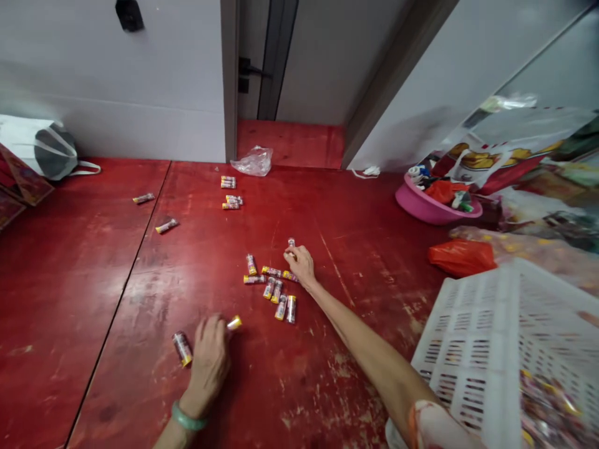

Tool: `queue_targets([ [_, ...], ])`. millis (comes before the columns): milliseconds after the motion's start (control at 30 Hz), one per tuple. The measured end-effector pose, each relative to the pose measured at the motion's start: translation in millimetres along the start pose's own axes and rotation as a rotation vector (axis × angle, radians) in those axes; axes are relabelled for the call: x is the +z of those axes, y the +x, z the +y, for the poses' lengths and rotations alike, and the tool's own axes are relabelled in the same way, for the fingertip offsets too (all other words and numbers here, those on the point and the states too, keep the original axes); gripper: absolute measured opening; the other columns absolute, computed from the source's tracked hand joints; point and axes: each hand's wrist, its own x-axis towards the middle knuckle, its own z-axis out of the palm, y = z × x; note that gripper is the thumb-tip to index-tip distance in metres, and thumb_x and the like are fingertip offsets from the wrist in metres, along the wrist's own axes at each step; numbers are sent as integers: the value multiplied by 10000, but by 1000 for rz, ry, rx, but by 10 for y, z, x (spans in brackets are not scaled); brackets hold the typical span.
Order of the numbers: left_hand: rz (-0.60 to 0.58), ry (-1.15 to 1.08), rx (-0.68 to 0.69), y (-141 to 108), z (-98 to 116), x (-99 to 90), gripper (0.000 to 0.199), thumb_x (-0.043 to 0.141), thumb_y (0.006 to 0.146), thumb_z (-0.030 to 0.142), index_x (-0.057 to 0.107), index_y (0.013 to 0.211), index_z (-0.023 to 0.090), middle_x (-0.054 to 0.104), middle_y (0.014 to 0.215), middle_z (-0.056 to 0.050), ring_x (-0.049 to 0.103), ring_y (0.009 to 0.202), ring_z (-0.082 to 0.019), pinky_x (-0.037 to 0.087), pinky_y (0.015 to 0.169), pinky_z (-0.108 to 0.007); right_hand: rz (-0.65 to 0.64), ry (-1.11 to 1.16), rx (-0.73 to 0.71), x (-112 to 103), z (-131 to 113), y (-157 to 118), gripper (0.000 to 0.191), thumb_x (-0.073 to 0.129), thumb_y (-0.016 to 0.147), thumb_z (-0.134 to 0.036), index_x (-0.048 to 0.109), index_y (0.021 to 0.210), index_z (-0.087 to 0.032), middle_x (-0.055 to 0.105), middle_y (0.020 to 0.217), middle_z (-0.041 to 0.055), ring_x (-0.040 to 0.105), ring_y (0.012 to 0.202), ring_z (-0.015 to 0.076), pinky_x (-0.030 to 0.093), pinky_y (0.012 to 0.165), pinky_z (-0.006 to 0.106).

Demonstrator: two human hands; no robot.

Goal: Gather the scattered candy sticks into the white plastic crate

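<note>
Several small cylindrical tubes with yellow caps lie scattered on the red floor. My left hand, with a green bangle on the wrist, lies palm down over one tube whose yellow end sticks out to the right; another tube lies just left of it. My right hand reaches far forward and its fingers close around a tube at the far edge of the cluster. More tubes lie further back near the door.
A white perforated plastic crate stands at the right, filled with more tubes. A pink basin with odds and ends, an orange bag, a clear plastic bag by the door and a bag with masks at left.
</note>
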Motion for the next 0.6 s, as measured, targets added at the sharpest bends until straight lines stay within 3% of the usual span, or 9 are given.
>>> queue_targets([
  [100, 105, 145, -371, -75, -176, -194, 315, 389, 989, 265, 549, 1113, 24, 498, 1276, -229, 395, 1274, -378, 301, 1082, -585, -21, -48, -116, 103, -241, -273, 448, 579, 890, -516, 603, 1224, -217, 514, 1136, 79, 469, 1073, 224, 413, 918, 325],
  [200, 4, 181, -526, -150, -284, -234, 424, 309, 1016, 363, 564, 1102, 35, 492, 1259, -224, 464, 1185, -361, 392, 994, -521, -57, -183, -197, 271, -441, -515, 610, 619, 823, -587, 540, 1311, -230, 446, 1285, 129, 425, 1124, 316, 418, 918, 470],
  [300, -192, 151, -476, -148, -301, -190, 356, 322, 1023, 339, 570, 1075, 90, 534, 1199, -153, 525, 1030, -292, 433, 842, -408, -67, -186, -170, 371, -570, -601, 546, 602, 837, -439, 510, 1328, -219, 410, 1296, 145, 401, 1135, 319, 454, 862, 450],
  [400, -329, 158, -382, -155, -324, -112, 292, 331, 1004, 202, 570, 1152, 122, 519, 1227, -133, 498, 1067, -288, 409, 783, -368, -102, -123, -116, 391, -653, -572, 497, 566, 839, -340, 513, 1316, -211, 413, 1232, 148, 394, 1124, 314, 471, 777, 389],
  [500, -258, 123, -323, -238, -402, 0, 359, 335, 956, 98, 549, 1242, 135, 486, 1284, -143, 461, 1144, -304, 408, 816, -388, -79, -82, -53, 404, -708, -527, 448, 567, 820, -278, 564, 1263, -207, 425, 1161, 141, 413, 1084, 297, 460, 777, 366],
  [600, -98, -13, -304, -301, -429, 95, 348, 343, 916, 63, 564, 1180, 120, 522, 1212, -142, 491, 1082, -295, 431, 806, -392, -35, 7, -6, 440, -717, -487, 343, 577, 799, -212, 651, 1133, -206, 453, 1091, 113, 449, 1018, 252, 444, 825, 336],
])
